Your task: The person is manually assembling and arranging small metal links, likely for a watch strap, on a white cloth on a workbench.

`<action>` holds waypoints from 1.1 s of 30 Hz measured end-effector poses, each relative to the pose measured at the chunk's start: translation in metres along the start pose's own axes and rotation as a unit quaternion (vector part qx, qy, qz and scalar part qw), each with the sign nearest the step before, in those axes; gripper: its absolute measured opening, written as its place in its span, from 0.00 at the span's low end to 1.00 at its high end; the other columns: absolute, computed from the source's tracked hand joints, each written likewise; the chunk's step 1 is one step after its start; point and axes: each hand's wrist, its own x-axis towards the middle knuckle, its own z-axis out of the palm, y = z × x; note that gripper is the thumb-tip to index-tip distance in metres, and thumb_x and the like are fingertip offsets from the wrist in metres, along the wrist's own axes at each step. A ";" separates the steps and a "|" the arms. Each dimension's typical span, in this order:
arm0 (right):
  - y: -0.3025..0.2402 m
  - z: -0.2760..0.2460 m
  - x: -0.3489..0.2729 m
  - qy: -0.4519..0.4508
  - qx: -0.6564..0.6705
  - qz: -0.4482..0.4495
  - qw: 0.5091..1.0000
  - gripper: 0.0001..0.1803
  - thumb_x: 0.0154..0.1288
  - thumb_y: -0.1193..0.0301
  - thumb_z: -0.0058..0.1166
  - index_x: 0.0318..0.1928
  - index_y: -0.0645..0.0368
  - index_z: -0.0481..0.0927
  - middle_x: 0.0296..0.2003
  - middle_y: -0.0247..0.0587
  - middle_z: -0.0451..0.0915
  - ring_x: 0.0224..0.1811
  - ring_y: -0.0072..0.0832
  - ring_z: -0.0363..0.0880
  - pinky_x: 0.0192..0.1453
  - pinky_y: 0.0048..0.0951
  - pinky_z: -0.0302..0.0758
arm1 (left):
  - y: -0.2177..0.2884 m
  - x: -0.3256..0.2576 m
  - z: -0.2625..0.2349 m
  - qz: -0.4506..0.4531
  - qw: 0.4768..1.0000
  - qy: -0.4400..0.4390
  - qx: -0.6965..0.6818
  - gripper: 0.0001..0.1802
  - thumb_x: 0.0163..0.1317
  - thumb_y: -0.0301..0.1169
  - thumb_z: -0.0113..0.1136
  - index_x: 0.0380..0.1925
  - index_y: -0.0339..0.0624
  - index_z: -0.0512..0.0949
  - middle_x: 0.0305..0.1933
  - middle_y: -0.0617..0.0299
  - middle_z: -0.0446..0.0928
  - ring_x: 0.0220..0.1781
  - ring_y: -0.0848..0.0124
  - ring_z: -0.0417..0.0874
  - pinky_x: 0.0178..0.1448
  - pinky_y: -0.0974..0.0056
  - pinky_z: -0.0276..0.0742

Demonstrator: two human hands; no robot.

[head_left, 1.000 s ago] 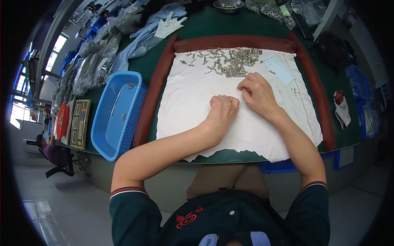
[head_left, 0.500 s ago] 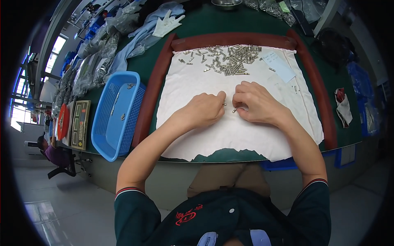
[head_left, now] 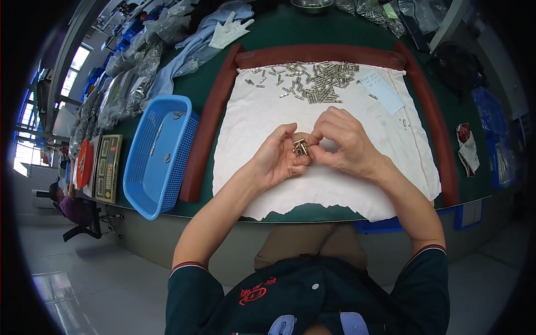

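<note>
My left hand [head_left: 274, 161] is turned palm up and cupped above the white cloth [head_left: 254, 128]. In its palm and fingers lie several small shiny metal cylinders [head_left: 300, 147]. Close against its fingertips is my right hand [head_left: 347, 140], with thumb and forefinger pinched together; whatever sits between them is too small to make out. Farther off on the cloth lies a loose pile of similar small metal cylinders [head_left: 329, 81], with single ones scattered to its left. A pale blue paper slip [head_left: 384, 94] lies right of the pile.
Padded dark red bars [head_left: 318, 53] border the cloth at the back and both sides. To the left stand a blue plastic basket [head_left: 183, 151] with a few metal parts inside and a scale [head_left: 108, 167]. A white glove [head_left: 230, 32] and plastic bags [head_left: 142, 72] lie at the back left.
My left hand has turned from palm down to palm up, showing the metal cylinders in it. My right hand has shifted slightly and now meets the left hand's fingers.
</note>
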 end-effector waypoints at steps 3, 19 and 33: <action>-0.003 0.006 -0.001 -0.005 0.024 -0.015 1.000 0.07 0.47 0.76 0.63 0.28 0.60 0.78 0.29 0.37 0.75 0.34 0.35 0.73 0.38 0.32 0.71 | -0.011 -0.006 -0.006 -0.002 0.997 0.009 -0.074 0.16 0.74 0.40 0.43 0.39 0.38 0.72 0.32 0.61 0.72 0.22 0.78 0.62 0.25 0.73 0.61; 0.025 -0.011 0.006 0.159 -0.022 0.173 0.972 0.01 0.56 0.77 0.59 0.29 0.62 0.82 0.28 0.36 0.80 0.34 0.28 0.77 0.33 0.29 0.74 | 0.123 -0.161 -0.069 0.275 0.177 0.476 0.816 0.16 0.63 0.34 0.60 0.45 0.33 0.80 0.48 0.44 0.79 0.51 0.49 0.79 0.54 0.53 0.74; 0.060 -0.002 -0.011 0.094 -0.140 0.186 0.968 0.02 0.54 0.76 0.59 0.28 0.61 0.81 0.28 0.38 0.77 0.37 0.36 0.75 0.44 0.38 0.73 | 0.078 0.060 0.001 0.430 0.306 -0.003 0.850 0.12 0.52 0.19 0.60 0.39 0.36 0.80 0.38 0.56 0.76 0.45 0.58 0.77 0.49 0.57 0.75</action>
